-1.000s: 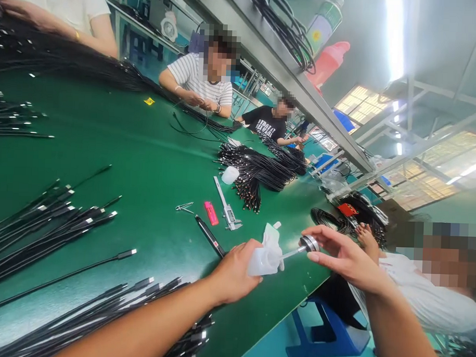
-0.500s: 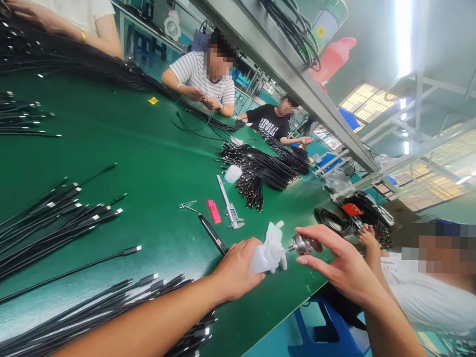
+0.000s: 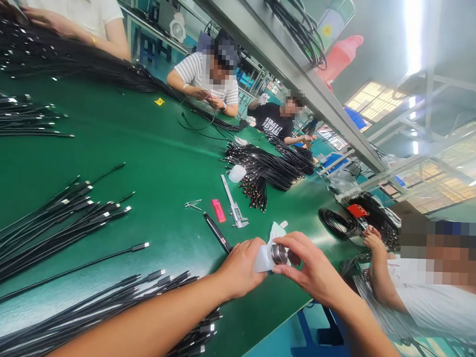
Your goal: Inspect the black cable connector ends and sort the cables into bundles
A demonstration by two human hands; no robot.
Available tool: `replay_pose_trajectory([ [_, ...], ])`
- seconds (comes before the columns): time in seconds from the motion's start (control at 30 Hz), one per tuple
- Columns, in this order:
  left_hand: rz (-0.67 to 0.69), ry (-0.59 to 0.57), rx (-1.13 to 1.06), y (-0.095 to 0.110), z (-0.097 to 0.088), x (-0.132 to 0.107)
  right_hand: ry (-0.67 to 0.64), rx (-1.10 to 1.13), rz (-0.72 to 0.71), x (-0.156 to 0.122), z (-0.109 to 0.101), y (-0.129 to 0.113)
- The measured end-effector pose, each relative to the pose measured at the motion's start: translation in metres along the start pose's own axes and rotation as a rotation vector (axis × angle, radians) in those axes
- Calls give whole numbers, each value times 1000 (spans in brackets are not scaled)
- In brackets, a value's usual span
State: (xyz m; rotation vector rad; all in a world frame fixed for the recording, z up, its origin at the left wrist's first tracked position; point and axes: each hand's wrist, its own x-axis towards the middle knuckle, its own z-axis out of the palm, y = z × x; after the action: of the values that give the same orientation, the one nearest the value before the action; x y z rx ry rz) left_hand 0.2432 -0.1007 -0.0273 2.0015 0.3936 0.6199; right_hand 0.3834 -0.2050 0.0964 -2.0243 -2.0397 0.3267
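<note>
Translucent white bottle is lying tilted in the left hand, right of centre in the lower half of the frame; metal cap is sitting at its mouth end. Whether the threads are meeting squarely, I cannot tell (fingers are hiding part of the rim). Risk, in my judgement: a skewed cap or hard squeeze could be sending any liquid onto the green table, or toward the black pen lying beside the left knuckles. Left forearm is extending from lower left, fingers wrapping the bottle body. Right hand is reaching from lower right, wrist bent, forefinger and thumb pinching the cap.
</note>
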Motion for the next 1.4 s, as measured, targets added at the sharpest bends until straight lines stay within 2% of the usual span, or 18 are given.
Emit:
replay_pose_trajectory([
  [0.2, 3, -28, 13, 2, -1, 1, -138, -100, -65, 4, -19, -9],
  [0.33, 18, -38, 7, 4, -1, 2, -184, -153, -105, 8, -30, -16],
  [0.57, 19, -61, 65, 12, -5, 1, -219, -332, -46, 14, -29, -21],
  [0.77, 26, -18, 68, 13, -7, 3, -192, -205, -50, 12, -36, -17],
  [1.0, 52, -20, 92, 16, -8, 4, -290, -129, -82, 15, -52, -25],
  [1.2, 47, -29, 113, 19, -12, 4, -266, -172, -94, 16, -52, -25],
  [1.4, 35, -39, 135, 24, -11, 1, -232, -295, -80, 16, -42, -25],
])
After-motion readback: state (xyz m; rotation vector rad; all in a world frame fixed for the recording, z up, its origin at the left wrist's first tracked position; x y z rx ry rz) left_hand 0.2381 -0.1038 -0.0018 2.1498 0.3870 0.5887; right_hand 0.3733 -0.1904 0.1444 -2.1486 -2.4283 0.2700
